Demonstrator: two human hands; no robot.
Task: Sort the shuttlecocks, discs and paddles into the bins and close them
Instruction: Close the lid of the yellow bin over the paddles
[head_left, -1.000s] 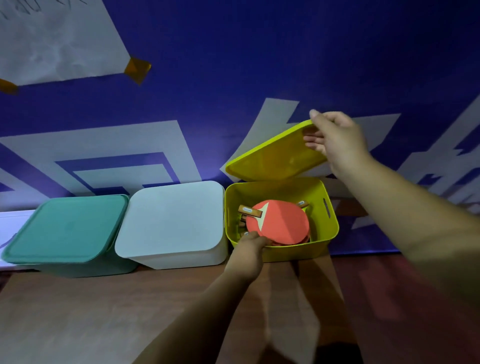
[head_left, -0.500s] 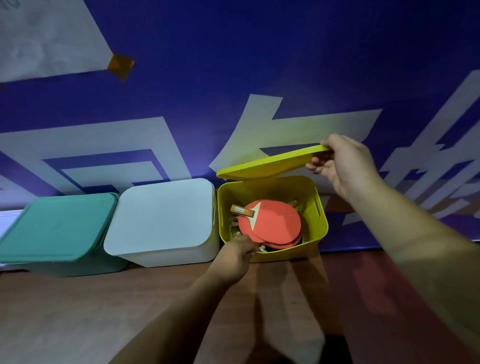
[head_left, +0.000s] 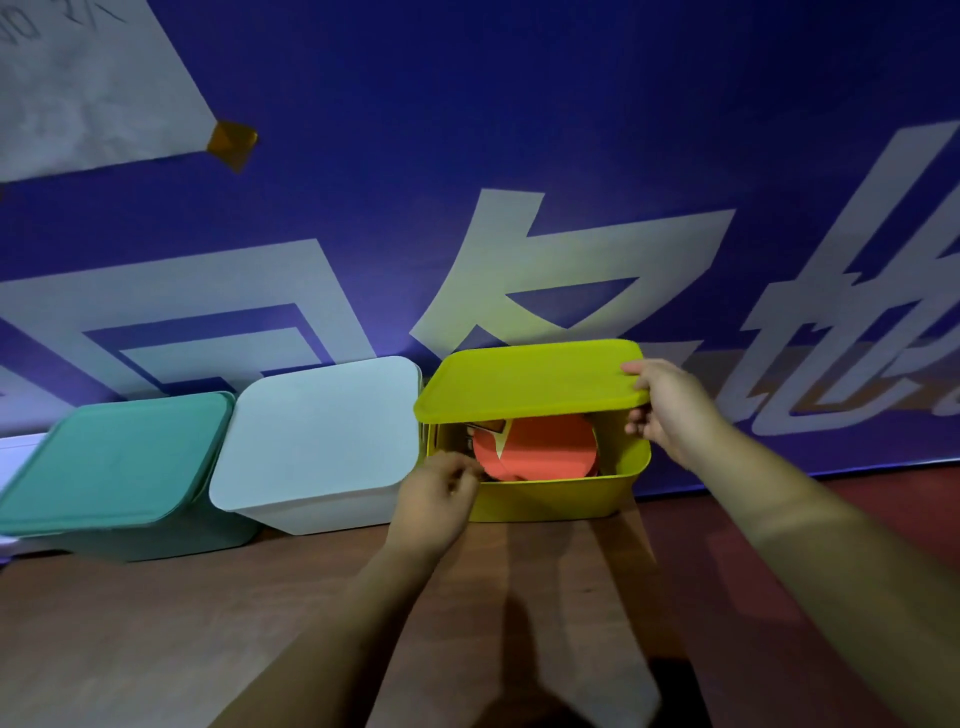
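Observation:
A yellow bin (head_left: 550, 498) stands at the right end of a row of three against the wall. Red-faced paddles (head_left: 540, 452) lie inside it, one wooden handle showing at the back left. My right hand (head_left: 670, 410) grips the right edge of the yellow lid (head_left: 530, 387), which hovers nearly flat just above the bin with its front still raised. My left hand (head_left: 439, 493) is at the bin's front left corner, fingers curled over the rim. The white bin (head_left: 317, 447) and the teal bin (head_left: 114, 462) both have their lids on.
The bins sit on a dark brown wooden tabletop (head_left: 156, 623). A blue banner with large pale lettering (head_left: 519, 156) hangs right behind them. A white sheet (head_left: 78, 88) is taped to it at the upper left.
My right hand has lowered the yellow lid from a steep tilt to almost flat over the bin. My left hand has stayed at the bin's front left corner.

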